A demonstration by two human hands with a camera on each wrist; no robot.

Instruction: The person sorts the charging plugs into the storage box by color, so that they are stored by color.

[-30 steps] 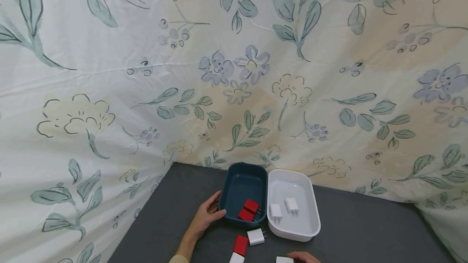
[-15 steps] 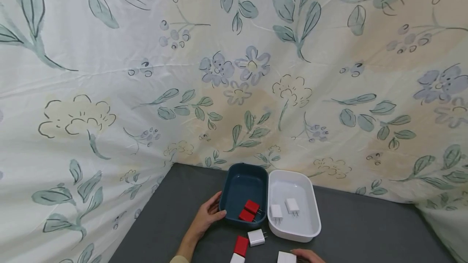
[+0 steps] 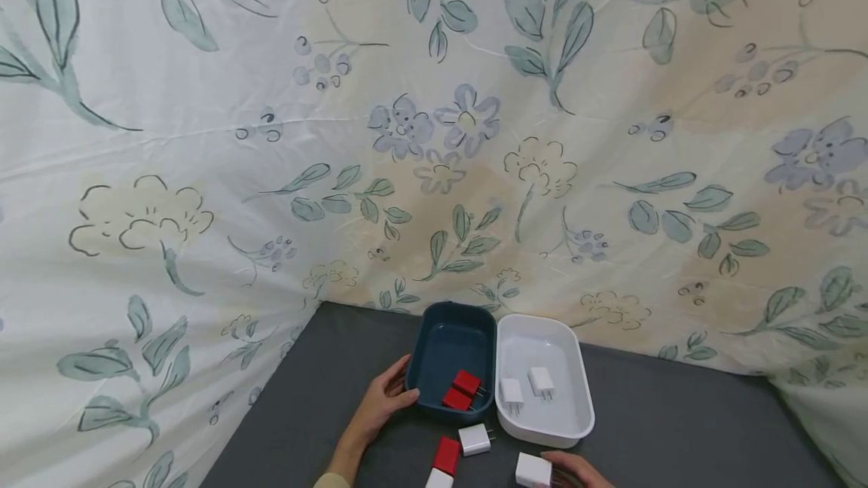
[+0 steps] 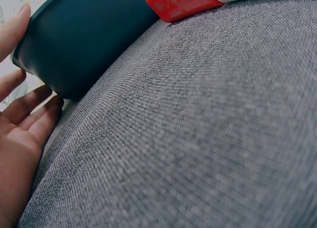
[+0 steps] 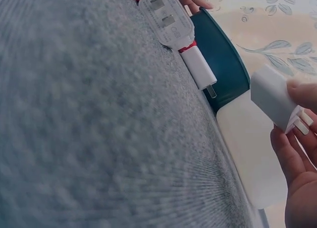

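My right hand pinches a white plug-in charger between thumb and fingers, its metal prongs toward the palm. It is raised in front of the white bin. My left hand holds the near left corner of the dark blue bin, thumb at the rim and fingers along the outer wall. Two red chargers lie in the blue bin, and two white chargers in the white one. Before the bins lie a white charger, a red charger and another white piece cut by the frame edge.
The two bins stand side by side on a dark grey cloth-covered table. A floral curtain rises behind the table's back edge and along its left side. Right of the white bin, the cloth continues toward the curtain.
My right hand has moved up and slightly right with the white charger, bringing more of both into the head view. My left hand stays at the blue bin's corner.
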